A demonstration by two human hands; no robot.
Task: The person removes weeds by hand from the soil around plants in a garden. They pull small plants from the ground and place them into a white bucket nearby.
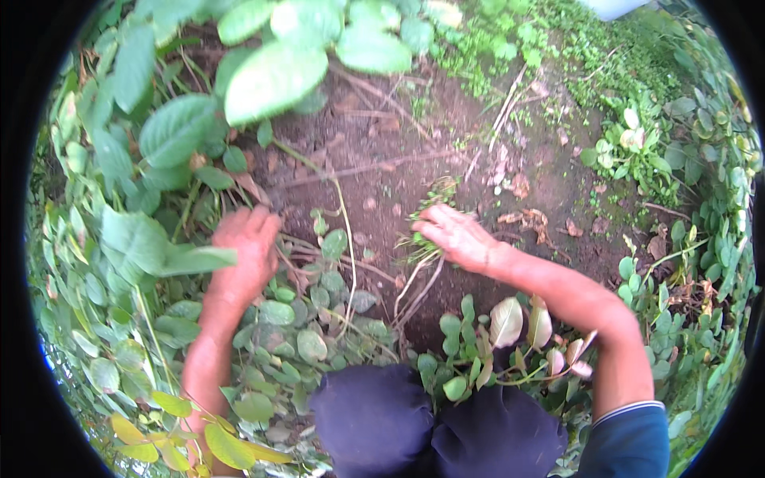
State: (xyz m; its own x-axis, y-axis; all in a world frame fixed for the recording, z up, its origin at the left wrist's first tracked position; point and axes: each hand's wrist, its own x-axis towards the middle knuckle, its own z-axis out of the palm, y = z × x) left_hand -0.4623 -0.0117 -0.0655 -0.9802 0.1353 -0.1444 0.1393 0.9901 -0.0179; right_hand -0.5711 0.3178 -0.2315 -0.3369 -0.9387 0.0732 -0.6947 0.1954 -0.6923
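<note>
My right hand has its fingers closed around a tuft of small green weeds, which stick out above and below the fingers over bare soil. Over at the left, my left hand reaches down among the stems of a leafy plant, knuckles up. Its fingertips are out of sight, so whether they grip anything does not show. A brown dry leaf touches the area just above those fingers. Between the two hands runs a thin pale vine stem.
Bent woody stems rise below my right hand. A shrub with pinkish leaves stands before my knees. Low weeds cover the far ground, and curled dry leaves lie to the right. A white object shows at the top edge.
</note>
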